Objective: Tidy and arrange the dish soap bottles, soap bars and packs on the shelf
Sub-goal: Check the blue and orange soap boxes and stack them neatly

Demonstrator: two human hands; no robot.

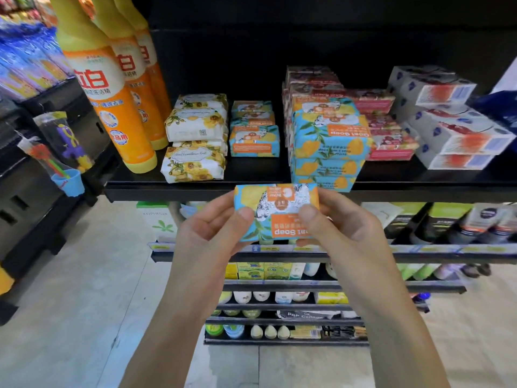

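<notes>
Both hands hold one blue-and-orange goat soap bar (275, 207) just in front of the black shelf's front edge (173, 191). My left hand (212, 228) grips its left end and my right hand (333, 228) grips its right end, thumbs on the label. Behind it, a leaning stack of the same blue soap bars (328, 141) stands near the shelf front. A smaller stack of blue bars (254, 130) sits left of centre. White floral soap bars (195, 138) are piled beside three orange dish soap bottles (112, 88) at the left.
Red soap packs (383, 127) and white-and-orange boxes (453, 119) fill the shelf's right side. Lower shelves (279, 257) with bottles and cartons run below my hands. Toys in clear bags (60, 152) hang on a rack at the left.
</notes>
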